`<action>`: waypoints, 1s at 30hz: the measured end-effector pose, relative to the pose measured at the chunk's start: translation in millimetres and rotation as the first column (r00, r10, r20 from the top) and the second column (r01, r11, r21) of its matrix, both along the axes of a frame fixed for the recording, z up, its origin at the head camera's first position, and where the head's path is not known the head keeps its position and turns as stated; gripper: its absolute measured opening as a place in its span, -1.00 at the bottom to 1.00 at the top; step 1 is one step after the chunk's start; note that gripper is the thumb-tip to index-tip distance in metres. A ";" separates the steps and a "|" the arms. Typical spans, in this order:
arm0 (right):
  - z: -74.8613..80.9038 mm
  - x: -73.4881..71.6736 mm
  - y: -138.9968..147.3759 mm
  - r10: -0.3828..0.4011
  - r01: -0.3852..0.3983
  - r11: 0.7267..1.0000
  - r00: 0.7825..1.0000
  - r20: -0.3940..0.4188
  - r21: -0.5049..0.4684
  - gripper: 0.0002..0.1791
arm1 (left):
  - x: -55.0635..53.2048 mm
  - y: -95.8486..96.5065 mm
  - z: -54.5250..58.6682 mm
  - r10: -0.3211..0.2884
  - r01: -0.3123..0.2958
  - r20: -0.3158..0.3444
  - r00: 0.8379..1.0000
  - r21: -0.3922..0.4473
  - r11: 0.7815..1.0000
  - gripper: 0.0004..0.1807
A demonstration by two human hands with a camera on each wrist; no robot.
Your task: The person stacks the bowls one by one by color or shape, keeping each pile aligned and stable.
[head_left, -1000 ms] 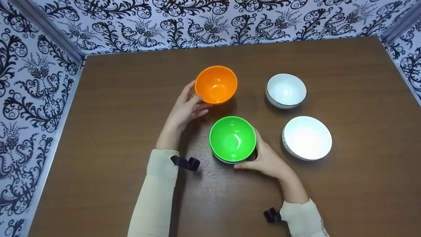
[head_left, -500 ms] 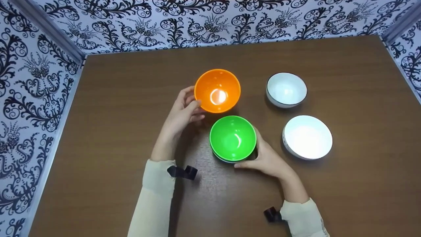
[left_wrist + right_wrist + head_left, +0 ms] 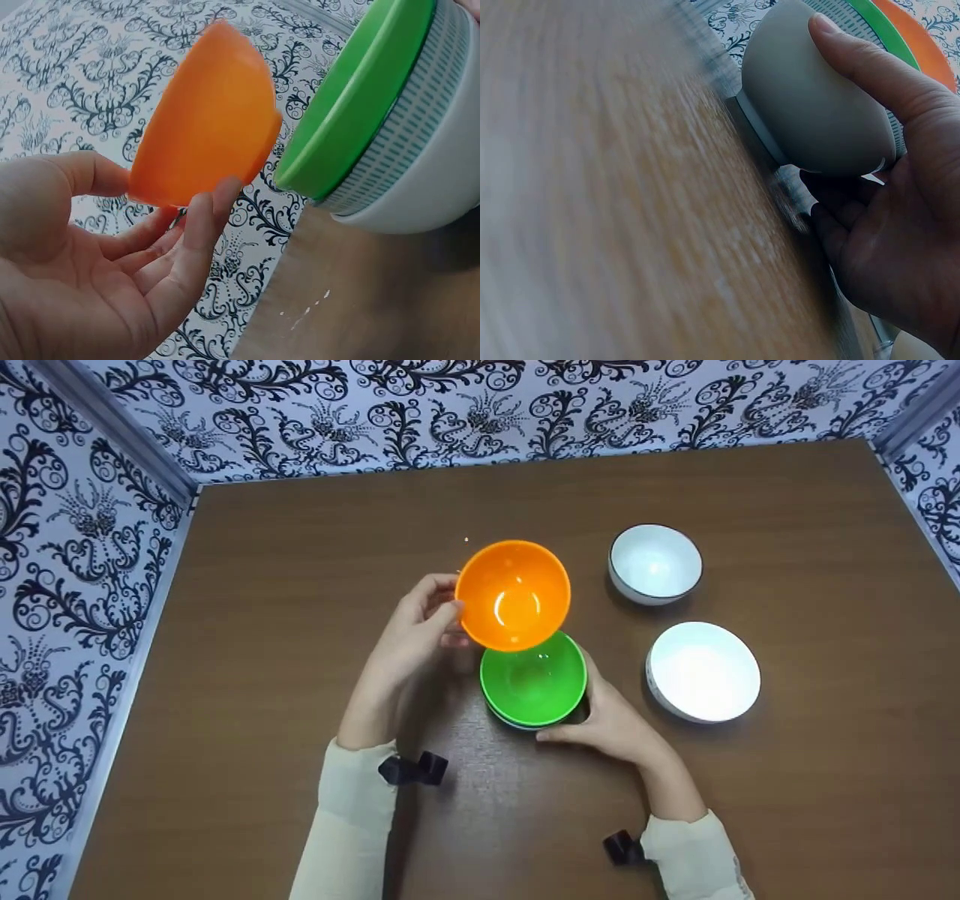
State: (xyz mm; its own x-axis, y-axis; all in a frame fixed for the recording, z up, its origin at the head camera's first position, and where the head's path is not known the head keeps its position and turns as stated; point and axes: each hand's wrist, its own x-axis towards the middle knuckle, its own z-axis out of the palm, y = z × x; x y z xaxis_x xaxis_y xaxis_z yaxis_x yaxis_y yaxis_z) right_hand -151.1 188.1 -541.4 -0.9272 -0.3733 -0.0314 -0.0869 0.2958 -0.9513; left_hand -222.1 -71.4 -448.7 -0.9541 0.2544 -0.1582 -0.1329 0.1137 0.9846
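My left hand (image 3: 416,634) pinches the orange bowl (image 3: 514,594) at its left side, thumb near the rim and fingers beneath. In the head view this bowl hangs over the far edge of the green bowl (image 3: 534,690); the left wrist view shows a gap between the two. The green bowl sits nested in a bowl with a dashed pattern (image 3: 397,120), which sits in a white bowl (image 3: 450,172) at the bottom of the stack. My right hand (image 3: 611,720) grips this stack from the right, thumb (image 3: 877,71) along the white bowl's side; some fingers are hidden.
To the right on the brown table (image 3: 300,585) stand two separate bowls: a pale one with a dark rim (image 3: 654,564) farther back and a white one (image 3: 703,673) nearer. Patterned panels (image 3: 480,416) border the table at the back and sides.
My left hand has brought the orange bowl nearer and slightly right, from behind the green bowl to partly over it. The right hand and stack have stayed in place.
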 end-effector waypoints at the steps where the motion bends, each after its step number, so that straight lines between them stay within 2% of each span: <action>1: 0.4 0.1 0.2 0.000 0.000 1.000 1.000 -0.002 0.006 0.38 | 1.3 0.7 1.4 -0.004 0.004 -0.009 1.000 -0.019 1.000 -0.60; 6: 1.8 -0.5 1.3 0.014 -0.013 1.000 1.000 -0.012 0.023 0.36 | 9.5 5.6 7.2 -0.012 0.006 -0.047 0.999 -0.130 0.991 -0.62; 11: 2.9 -1.5 2.1 0.019 -0.019 0.999 1.000 0.006 0.034 0.30 | 17.6 11.4 7.1 -0.024 0.005 -0.080 0.996 -0.231 0.973 -0.62; 16: -0.5 -1.4 1.2 0.022 -0.023 0.999 0.999 0.028 0.031 0.27 | 24.2 17.0 3.1 -0.030 -0.006 -0.101 0.994 -0.338 0.941 -0.66; 21: -2.0 -0.5 0.6 0.027 -0.027 0.999 0.999 0.033 0.024 0.25 | 31.7 22.1 1.5 -0.011 -0.031 -0.101 0.995 -0.406 0.914 -0.72; 25: -3.4 1.4 1.3 0.018 -0.019 0.999 0.999 0.047 0.035 0.28 | 34.6 26.1 -1.0 -0.002 -0.048 -0.105 0.994 -0.474 0.879 -0.75; 28: -1.8 0.9 1.5 0.005 -0.007 0.999 0.998 0.056 0.047 0.30 | 34.3 29.2 -0.7 -0.003 -0.065 -0.127 0.992 -0.526 0.848 -0.76; 30: 0.3 -0.8 1.8 0.001 -0.005 0.999 0.998 0.058 0.054 0.31 | 33.1 30.9 0.1 -0.006 -0.068 -0.133 0.991 -0.547 0.835 -0.76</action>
State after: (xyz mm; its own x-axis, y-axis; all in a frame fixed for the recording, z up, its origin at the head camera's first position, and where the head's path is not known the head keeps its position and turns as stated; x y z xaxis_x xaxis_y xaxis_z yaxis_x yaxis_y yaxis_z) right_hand -151.9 189.9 -541.1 -0.9221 -0.3724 -0.1053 -0.0330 0.3466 -0.9374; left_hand -189.0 -40.5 -448.6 -0.9810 0.1311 -0.1429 -0.0268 0.6382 0.7694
